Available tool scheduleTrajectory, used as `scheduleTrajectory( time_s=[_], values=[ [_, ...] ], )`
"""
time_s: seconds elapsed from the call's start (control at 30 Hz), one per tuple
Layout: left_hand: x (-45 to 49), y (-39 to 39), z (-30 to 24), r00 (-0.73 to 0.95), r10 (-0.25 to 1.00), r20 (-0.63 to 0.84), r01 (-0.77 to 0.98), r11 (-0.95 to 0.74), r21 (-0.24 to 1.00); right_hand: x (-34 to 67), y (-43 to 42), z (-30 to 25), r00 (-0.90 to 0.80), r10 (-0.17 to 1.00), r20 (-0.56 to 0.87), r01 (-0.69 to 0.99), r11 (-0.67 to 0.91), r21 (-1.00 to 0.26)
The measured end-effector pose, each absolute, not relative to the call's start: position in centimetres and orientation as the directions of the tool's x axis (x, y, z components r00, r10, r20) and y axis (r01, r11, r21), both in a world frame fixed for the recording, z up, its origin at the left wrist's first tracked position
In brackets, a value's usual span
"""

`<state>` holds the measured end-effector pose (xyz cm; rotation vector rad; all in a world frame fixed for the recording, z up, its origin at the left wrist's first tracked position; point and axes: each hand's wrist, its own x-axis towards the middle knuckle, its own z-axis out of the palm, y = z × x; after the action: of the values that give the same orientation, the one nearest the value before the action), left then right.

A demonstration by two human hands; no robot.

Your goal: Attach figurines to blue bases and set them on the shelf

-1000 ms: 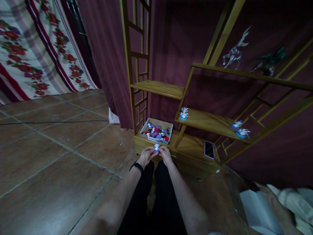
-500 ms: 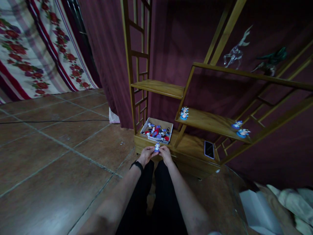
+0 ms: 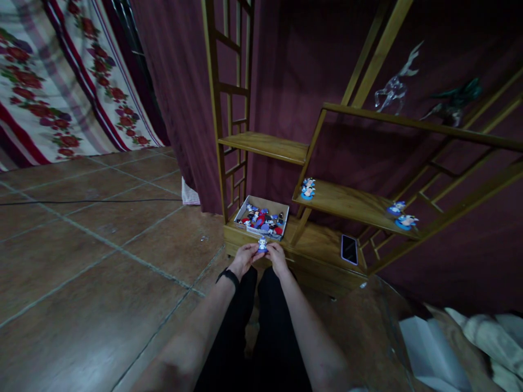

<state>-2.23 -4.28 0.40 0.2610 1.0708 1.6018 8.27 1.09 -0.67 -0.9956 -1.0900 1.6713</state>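
Both my hands meet in front of me and pinch one small blue and white figurine (image 3: 262,244) between their fingertips. My left hand (image 3: 244,257) grips it from the left, with a black band on that wrist. From the right, my right hand (image 3: 277,257) holds the same figurine. Just beyond them, on the bottom board of a wooden shelf unit (image 3: 322,245), stands an open cardboard box (image 3: 262,218) filled with several similar small figures in red, blue and black.
Small blue figurines stand on the middle shelf (image 3: 308,189) and near its right end (image 3: 402,216). A phone (image 3: 349,249) lies on the bottom board. Glass animals (image 3: 393,81) sit on the top rail. Dark red curtain behind, tiled floor to the left, white paper (image 3: 429,348) at lower right.
Almost nothing differs. My hands stay together on the figurine, shifted only a touch upward in the view.
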Motion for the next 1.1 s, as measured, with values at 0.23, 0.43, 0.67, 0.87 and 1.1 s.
scheduleTrajectory(
  time_s=[0.23, 0.43, 0.67, 0.87, 1.1],
  values=[
    [-2.19, -4.24, 0.27, -0.357, 0.862, -0.361, -0.661, 0.040, 0.749, 8.49, 0.89, -0.32, -0.312, 0.939, -0.147, -0.244, -0.229, -0.942],
    [-2.18, -4.05, -0.01, -0.362, 0.862, -0.355, -0.655, 0.036, 0.755, 8.41, 1.00, -0.65, -0.299, 0.945, -0.134, -0.233, -0.208, -0.950],
    [-2.29, -3.89, -0.40, -0.360, 0.865, -0.349, -0.658, 0.030, 0.752, 8.23, 1.12, -1.03, -0.291, 0.949, -0.123, -0.237, -0.196, -0.952],
    [-2.47, -3.83, -0.56, -0.350, 0.872, -0.342, -0.666, 0.025, 0.746, 8.17, 1.07, -1.04, -0.296, 0.947, -0.125, -0.275, -0.210, -0.938],
    [-2.47, -3.95, -0.42, -0.336, 0.878, -0.342, -0.669, 0.033, 0.743, 8.17, 1.15, -1.21, -0.317, 0.940, -0.122, -0.272, -0.214, -0.938]
  ],
)
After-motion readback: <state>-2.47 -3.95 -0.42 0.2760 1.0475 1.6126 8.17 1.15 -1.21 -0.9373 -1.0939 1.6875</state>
